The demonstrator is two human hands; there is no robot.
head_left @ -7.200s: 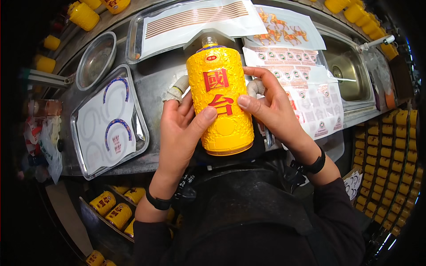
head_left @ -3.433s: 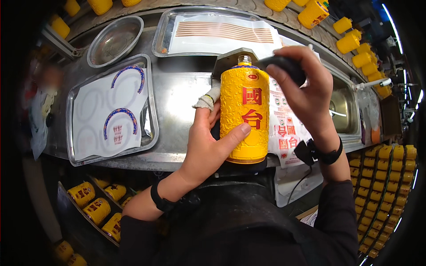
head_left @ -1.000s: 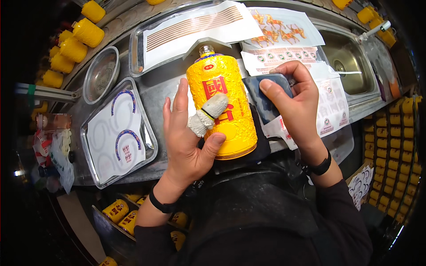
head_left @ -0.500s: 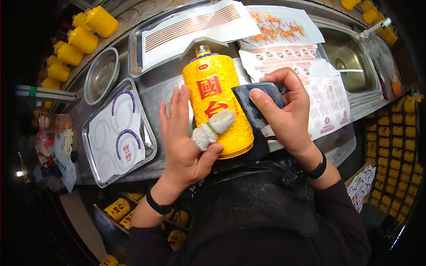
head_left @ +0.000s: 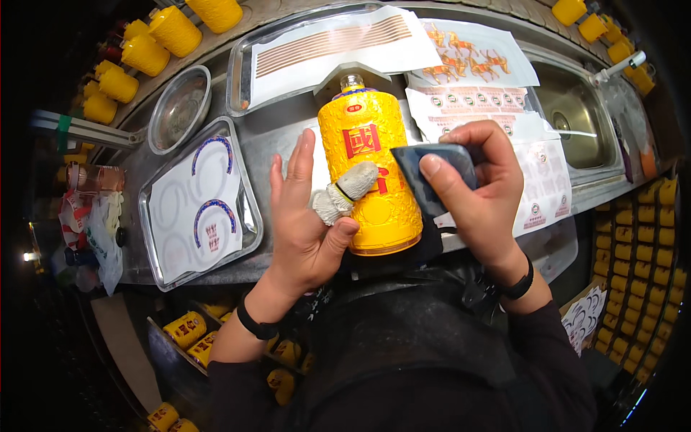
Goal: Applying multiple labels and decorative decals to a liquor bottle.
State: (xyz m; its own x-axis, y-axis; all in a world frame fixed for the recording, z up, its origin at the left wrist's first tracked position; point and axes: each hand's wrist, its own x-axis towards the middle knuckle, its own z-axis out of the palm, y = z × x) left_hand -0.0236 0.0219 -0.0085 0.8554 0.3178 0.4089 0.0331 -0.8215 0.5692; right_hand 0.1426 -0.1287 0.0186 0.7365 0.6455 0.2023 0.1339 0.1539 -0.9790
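A yellow bottle [head_left: 381, 230] with an embossed surface and red characters lies tilted in front of me, its bare neck pointing away. My left hand [head_left: 306, 230] is beside its left side with fingers stretched out. A grey-white knitted finger cover [head_left: 331, 205] with a dark band is on its index finger, which reaches across the bottle's front. My right hand [head_left: 482, 198] pinches a dark, flat, flexible-looking scraper [head_left: 416, 173] between thumb and fingers. The scraper's edge is at the bottle's right side, hiding part of the lower red character; whether it touches is unclear.
Left of the bottle lies a metal tray [head_left: 252, 230] with a decal sheet, and a metal bowl [head_left: 201, 86]. Striped paper [head_left: 324, 54] and printed sheets [head_left: 504, 54] lie beyond. A sink [head_left: 576, 108] is at right. Yellow bottles [head_left: 176, 32] stand around.
The view has shifted, so the bench appears further right. My left index finger has slid leftward across the bottle. The scraper in my right hand has tilted and shifted against the bottle's right side.
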